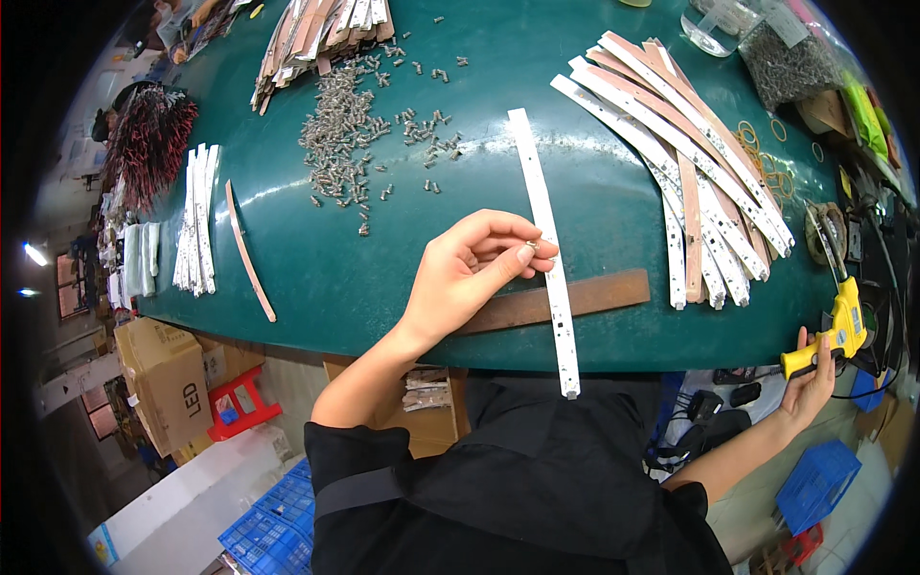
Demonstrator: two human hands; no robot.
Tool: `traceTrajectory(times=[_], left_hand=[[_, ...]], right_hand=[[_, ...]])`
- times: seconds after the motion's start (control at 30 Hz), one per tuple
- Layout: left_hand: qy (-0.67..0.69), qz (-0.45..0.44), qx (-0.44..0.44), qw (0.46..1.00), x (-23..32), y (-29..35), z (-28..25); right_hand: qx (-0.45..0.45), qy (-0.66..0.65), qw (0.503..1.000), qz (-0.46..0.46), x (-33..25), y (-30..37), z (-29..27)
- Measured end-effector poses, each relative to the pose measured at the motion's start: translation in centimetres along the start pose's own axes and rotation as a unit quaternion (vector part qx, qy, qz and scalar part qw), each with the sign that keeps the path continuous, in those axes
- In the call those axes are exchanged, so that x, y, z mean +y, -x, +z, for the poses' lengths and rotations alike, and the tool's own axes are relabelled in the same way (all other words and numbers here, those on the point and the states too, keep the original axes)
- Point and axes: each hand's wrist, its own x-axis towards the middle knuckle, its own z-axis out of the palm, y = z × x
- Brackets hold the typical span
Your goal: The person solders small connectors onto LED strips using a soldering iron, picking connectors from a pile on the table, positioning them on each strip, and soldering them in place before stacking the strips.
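Pinching a small screw (530,248) in my left hand (470,273) beside a long white strip (548,251) on the green table (316,268).

My fingertips clamp the screw right against the strip, which crosses a brown bar (613,292) and overhangs the table's near edge. My right hand (813,369) grips a yellow screwdriver (836,331) off the table's right end. A pile of loose screws (345,134) lies farther back.

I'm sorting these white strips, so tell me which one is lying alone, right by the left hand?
The long white strip running across the brown bar, its near end overhanging the table edge. The left hand touches it; the other white strips lie in piles.
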Motion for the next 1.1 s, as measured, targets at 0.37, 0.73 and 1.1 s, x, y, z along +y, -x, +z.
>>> traceTrajectory(times=[0.37, 0.73, 1.1], left_hand=[[-0.155, 0.035, 0.031, 0.987, -0.7, -0.2, -1.1], [-0.408, 0.214, 0.054, 0.886, -0.9, -1.4, -0.8], [-0.356, 0.172, 0.071, 0.916, -1.5, -1.4, -0.7]], right_hand=[[-0.191, -0.329, 0.913, -0.146, -6.1, 7.2, 6.3], [-0.343, -0.495, 0.785, 0.144, -5.2, 16.3, 17.9], [-0.342, -0.477, 0.771, 0.247, -1.3, 19.7, 23.3]])
